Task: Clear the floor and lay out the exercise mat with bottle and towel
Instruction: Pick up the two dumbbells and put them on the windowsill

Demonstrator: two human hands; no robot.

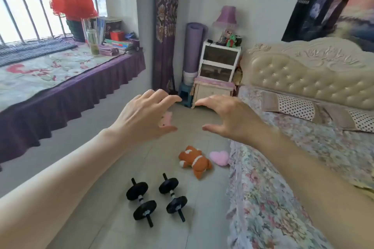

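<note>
Left hand and right hand: both raised above the floor, fingers spread wide and curved toward each other, holding nothing. Mat: rolled, purple, standing upright in the far corner of the floor, between the curtain and the white nightstand. On the floor: two black dumbbells side by side near the middle; an orange plush beyond them; a pink heart cushion touching the bed edge; a small pink item partly hidden behind the left hand. A glass bottle stands on the window ledge. Towel: cannot be identified.
</note>
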